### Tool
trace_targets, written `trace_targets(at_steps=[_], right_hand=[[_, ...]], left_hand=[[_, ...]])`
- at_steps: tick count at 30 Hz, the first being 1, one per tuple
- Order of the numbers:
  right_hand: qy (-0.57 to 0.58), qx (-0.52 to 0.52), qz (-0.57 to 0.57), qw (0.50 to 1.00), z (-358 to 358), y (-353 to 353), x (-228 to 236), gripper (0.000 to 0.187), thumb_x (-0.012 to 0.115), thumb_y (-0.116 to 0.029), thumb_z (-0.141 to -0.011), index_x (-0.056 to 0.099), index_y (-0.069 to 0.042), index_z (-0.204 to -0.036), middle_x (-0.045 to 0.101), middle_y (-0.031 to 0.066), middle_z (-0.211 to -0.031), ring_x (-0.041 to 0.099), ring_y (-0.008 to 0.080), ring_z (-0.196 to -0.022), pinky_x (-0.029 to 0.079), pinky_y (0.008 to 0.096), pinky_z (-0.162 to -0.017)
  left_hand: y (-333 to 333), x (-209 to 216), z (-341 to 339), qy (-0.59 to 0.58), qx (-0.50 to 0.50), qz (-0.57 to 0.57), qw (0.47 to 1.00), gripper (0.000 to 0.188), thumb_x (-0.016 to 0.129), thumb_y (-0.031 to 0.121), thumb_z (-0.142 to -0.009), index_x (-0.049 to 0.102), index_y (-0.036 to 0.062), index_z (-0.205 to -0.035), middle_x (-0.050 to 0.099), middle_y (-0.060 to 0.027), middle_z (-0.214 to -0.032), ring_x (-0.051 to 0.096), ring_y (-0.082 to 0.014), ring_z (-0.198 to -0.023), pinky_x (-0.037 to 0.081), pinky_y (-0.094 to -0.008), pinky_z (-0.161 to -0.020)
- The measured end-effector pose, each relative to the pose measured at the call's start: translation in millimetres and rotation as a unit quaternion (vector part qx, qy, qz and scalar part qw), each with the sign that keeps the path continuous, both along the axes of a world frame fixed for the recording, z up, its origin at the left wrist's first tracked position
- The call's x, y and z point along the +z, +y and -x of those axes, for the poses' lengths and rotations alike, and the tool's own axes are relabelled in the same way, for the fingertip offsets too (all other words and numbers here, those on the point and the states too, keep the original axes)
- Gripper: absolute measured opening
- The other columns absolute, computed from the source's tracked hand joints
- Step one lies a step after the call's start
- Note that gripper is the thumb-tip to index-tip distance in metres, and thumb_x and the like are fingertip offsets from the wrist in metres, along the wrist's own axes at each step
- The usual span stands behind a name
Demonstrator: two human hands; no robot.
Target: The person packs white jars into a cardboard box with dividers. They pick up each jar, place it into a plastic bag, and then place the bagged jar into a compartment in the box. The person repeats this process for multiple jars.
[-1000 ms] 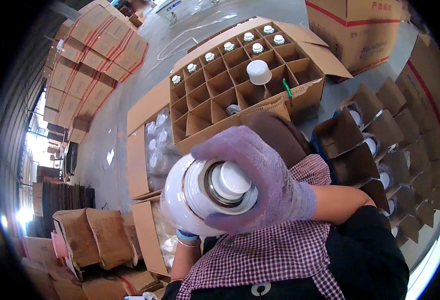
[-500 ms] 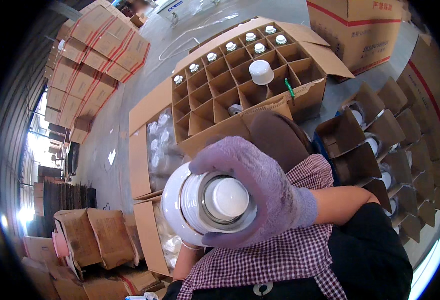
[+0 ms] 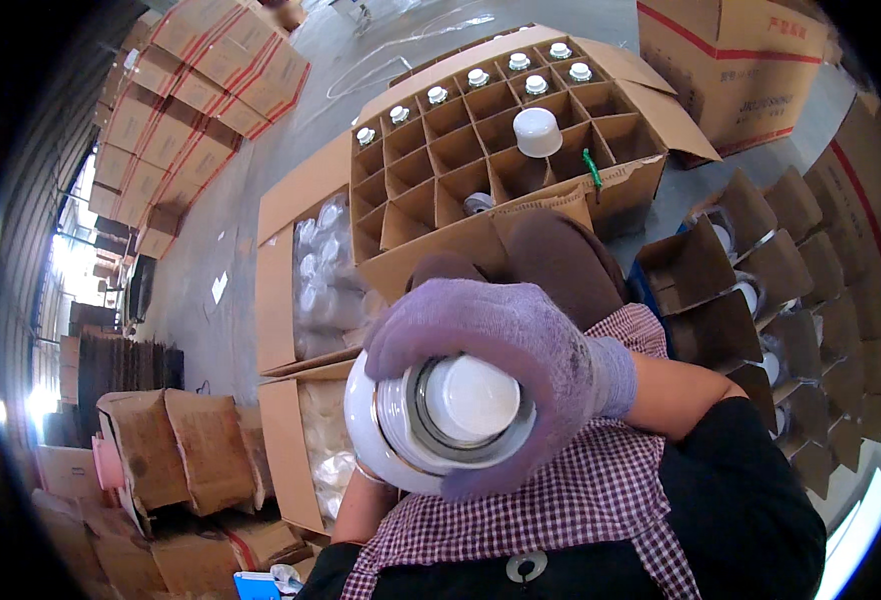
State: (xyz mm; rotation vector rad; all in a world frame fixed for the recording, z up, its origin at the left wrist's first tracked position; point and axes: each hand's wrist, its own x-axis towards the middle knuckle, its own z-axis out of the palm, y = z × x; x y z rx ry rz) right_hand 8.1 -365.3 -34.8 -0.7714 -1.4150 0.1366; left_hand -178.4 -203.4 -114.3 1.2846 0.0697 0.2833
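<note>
My right hand [image 3: 506, 345], in a purple knit glove, is closed round the neck of a glossy white bottle [image 3: 369, 425] held in front of my checked apron. The bottle's mouth points up toward me, with a ribbed collar and a white round stopper [image 3: 476, 398] seated inside a shiny ring. My left forearm [image 3: 364, 508] reaches up behind the bottle, which hides the left hand and its fingers. Beyond my knees, a large white cup-shaped cap [image 3: 538, 133] rests on the dividers of an open carton [image 3: 651, 185].
Several white-capped bottles [image 3: 478, 77] stand in that carton's far cells, and a green tie [image 3: 592, 168] hangs near its edge. Clear plastic-wrapped items [image 3: 326, 290] fill a carton at left. Cardboard dividers [image 3: 701, 265] stand at right. Stacked cartons [image 3: 171, 120] rise at far left.
The bottle has shifted slightly right in the view, still in my right hand. My gloved fingers now reach further over its near-left side. The surroundings have shifted a little as the view moved.
</note>
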Motion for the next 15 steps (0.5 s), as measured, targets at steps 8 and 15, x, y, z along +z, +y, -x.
trace_targets(at_steps=[8,15], right_hand=[[-0.02,0.104,0.01,0.994,-6.8,16.4,-0.5,0.067,0.091,-0.036,-0.066,0.061,-0.005,-0.118,0.066,0.0111,-0.111,0.069,0.0253,-0.098,0.056,0.0359,-0.086],[0.02,-0.014,-0.021,0.999,-20.6,33.7,-16.1,0.063,0.091,-0.03,-0.068,0.061,-0.006,-0.118,0.066,0.0138,-0.111,0.067,0.0324,-0.102,0.055,0.0401,-0.09]], left_hand=[[-3.5,-3.5,3.5,0.013,0.001,0.003,1.0,0.07,0.056,0.045,-0.102,0.029,0.0095,-0.156,0.039,-0.0116,-0.157,0.041,-0.0276,-0.143,0.032,-0.0463,-0.12],[36.5,1.5,25.8,0.022,-0.023,-0.061,0.998,0.071,0.053,0.046,-0.104,0.028,0.0103,-0.159,0.038,-0.0112,-0.16,0.04,-0.028,-0.145,0.031,-0.0467,-0.122]])
